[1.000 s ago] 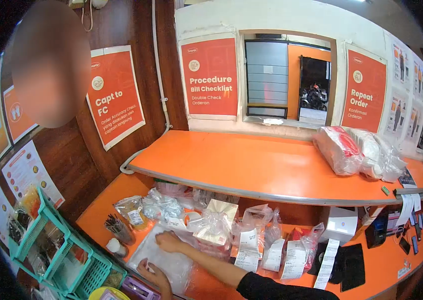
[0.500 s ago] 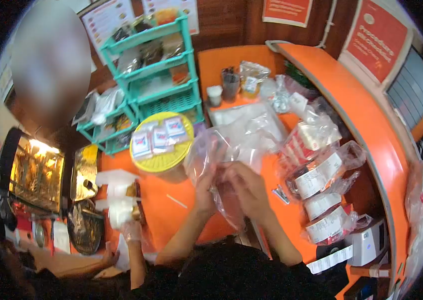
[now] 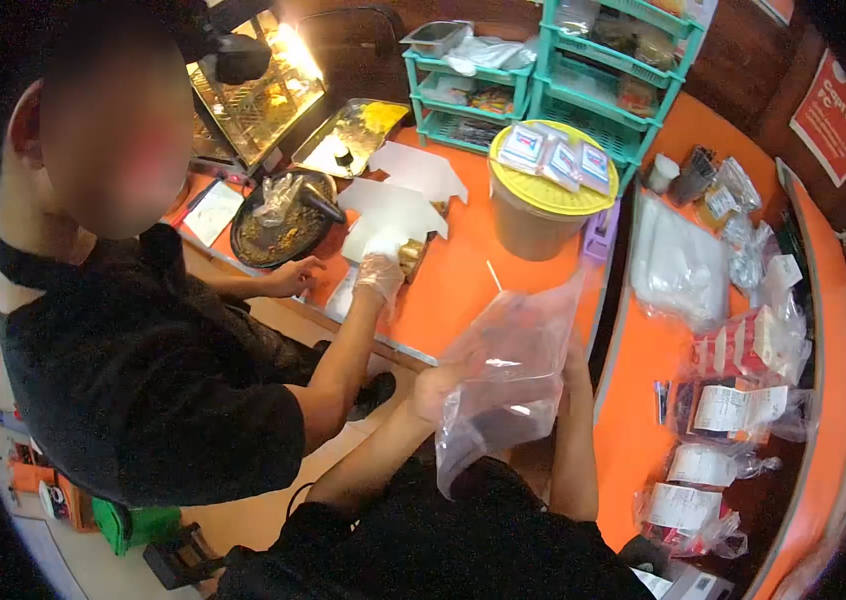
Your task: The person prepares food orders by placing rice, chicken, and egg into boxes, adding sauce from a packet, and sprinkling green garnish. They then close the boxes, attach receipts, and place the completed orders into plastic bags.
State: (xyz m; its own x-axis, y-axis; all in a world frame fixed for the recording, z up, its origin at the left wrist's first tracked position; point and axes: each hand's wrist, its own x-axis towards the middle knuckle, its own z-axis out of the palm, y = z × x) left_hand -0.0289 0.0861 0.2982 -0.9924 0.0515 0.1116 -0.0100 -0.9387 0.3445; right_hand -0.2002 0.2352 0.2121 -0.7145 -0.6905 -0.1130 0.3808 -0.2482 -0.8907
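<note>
Gripping clear plastic bag [image 3: 508, 345] betw. L hand [image 3: 433, 393] and R hand [image 3: 576, 367], w/ fingers partly hidden behind it. Prob. v. light, limp, slippery, apt to tear if yanked; best pinched at opp. edges. Beyond hands: yellow-lidded bucket [image 3: 538, 220]. Farther, fwd-right of R hand: flat clear plastic stack [image 3: 680, 262].

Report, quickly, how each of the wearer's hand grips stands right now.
Left grip: closed, holding a loose, clear plastic bag.
Right grip: at the bag's edge, largely hidden; open or closed cannot be told.
</note>
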